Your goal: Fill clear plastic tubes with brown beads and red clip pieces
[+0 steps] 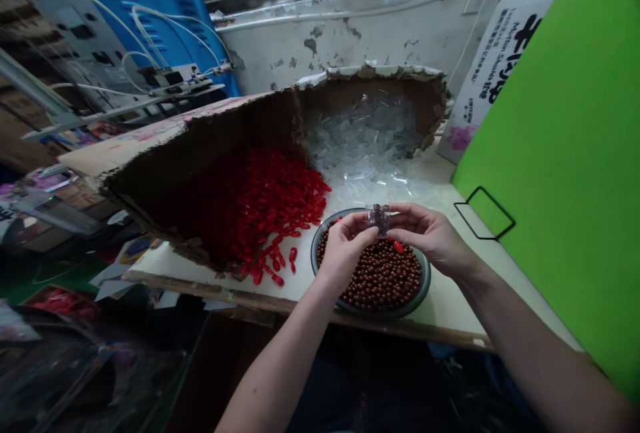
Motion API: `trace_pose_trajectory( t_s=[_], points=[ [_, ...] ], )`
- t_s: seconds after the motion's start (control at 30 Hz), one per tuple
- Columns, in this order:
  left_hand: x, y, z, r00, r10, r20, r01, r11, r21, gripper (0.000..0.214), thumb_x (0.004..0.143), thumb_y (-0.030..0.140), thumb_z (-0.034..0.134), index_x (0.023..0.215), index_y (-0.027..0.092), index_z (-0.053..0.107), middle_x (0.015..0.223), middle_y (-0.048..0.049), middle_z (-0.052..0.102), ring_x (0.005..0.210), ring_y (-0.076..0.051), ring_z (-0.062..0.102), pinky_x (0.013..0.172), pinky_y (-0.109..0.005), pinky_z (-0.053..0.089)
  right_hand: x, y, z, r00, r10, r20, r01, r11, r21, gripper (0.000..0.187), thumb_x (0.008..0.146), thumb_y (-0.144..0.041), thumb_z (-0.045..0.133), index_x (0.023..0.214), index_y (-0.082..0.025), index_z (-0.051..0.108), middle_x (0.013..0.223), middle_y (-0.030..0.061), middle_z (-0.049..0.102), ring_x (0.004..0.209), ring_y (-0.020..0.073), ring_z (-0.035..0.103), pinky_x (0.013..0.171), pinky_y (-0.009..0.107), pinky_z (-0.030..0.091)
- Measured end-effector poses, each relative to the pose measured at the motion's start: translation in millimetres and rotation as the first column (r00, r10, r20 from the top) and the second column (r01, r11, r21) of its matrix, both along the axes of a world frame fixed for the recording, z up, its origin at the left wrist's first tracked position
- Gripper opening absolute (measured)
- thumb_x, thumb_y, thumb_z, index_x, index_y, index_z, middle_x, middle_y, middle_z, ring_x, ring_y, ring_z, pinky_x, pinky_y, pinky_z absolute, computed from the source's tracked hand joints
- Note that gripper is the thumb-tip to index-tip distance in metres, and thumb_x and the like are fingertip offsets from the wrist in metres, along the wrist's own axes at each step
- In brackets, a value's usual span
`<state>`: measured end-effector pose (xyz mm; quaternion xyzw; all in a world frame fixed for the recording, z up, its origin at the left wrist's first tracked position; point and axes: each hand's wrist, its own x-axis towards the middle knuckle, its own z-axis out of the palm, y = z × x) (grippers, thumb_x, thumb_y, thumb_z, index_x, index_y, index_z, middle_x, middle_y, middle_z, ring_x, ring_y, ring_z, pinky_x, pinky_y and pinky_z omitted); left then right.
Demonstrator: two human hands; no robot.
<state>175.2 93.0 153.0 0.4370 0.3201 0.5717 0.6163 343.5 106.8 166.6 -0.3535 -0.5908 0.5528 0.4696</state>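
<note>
Clear tube [379,218] | pinched between fingers of left hand [345,248] and right hand [431,236] | above bead bowl [373,314]

Small clear plastic vial [379,218], upright, just above the bowl [313,260] of brown beads [380,280].

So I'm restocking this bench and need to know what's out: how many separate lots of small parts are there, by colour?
Red heap, carton left compartment: 1
Clear heap, right compartment: 1
Brown beads, filling the bowl: 1
Total: 3 lots, plus one clear piece pinched between left hand and right hand.
</note>
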Motion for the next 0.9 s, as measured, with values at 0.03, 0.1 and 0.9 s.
trace_pose_trajectory(
  t_s=[0.03, 0.1, 0.9],
  points=[
    [0.8, 0.6, -0.2, 1.0, 0.003, -0.006, -0.003, 1.0, 0.002, 0.027, 0.07, 0.024, 0.072, 0.095, 0.015, 0.067, 0.093, -0.0053, 0.071, 0.085, -0.016, 0.064, 0.08, -0.029, 0.048, -0.1, -0.2, -0.1, 1.0, 0.002, 0.004, -0.002, 1.0, 0.001, 0.043, 0.07, -0.029, 0.077, 0.111, -0.023, 0.063, 0.1, 0.0058, 0.073, 0.09, 0.0216, 0.069, 0.088, 0.043, 0.053],
    [1.8, 1.6, -1.2, 1.0, 0.005, -0.014, -0.005, 1.0, 0.005, 0.026, 0.069, 0.024, 0.073, 0.093, 0.015, 0.068, 0.091, -0.0053, 0.071, 0.085, -0.017, 0.064, 0.082, -0.029, 0.048, -0.1, -0.7, -0.7, 1.0, 0.004, 0.017, -0.004, 1.0, 0.005, 0.044, 0.071, -0.029, 0.076, 0.112, -0.023, 0.062, 0.1, 0.0059, 0.073, 0.09, 0.0213, 0.069, 0.088, 0.043, 0.053],
    [-14.4, -1.3, -17.4, 0.951, -0.259, -0.169, 0.246, 0.964, -0.099, 0.026, 0.065, 0.022, 0.076, 0.09, 0.013, 0.071, 0.086, -0.0045, 0.071, 0.079, -0.014, 0.062, 0.082, -0.027, 0.045, 20.2, 12.0, 42.4, 0.617, 0.152, 0.772, -0.38, 0.917, 0.124, 0.013, 0.079, -0.035, 0.062, 0.082, -0.022, 0.06, 0.072, -0.0011, 0.067, 0.063, 0.0132, 0.06, 0.059, 0.025, 0.044]
  ],
)
